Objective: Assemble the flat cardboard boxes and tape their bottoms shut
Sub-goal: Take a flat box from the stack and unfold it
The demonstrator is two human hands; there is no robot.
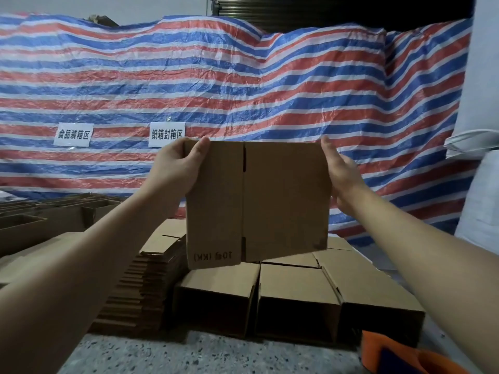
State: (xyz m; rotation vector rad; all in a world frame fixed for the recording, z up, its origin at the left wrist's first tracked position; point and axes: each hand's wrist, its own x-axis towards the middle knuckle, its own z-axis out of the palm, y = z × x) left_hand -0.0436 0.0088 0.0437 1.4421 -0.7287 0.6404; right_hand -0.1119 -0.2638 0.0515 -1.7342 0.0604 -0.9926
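Holding a flat cardboard box up at center frame: left hand pinches its top-left corner, thumb over the front, while right hand presses straight fingers on the right edge. Plain brown corrugated board, printing upside down. At 6 o'clock, assembled boxes and a flat-box stack sit on speckled concrete floor; crinkly striped tarp at 12.

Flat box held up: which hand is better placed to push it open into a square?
Probably the right hand: its fingers lie straight against the flat box's right edge, free to press inward. The left hand grips the top left corner, thumb in front, so it serves as the anchor.
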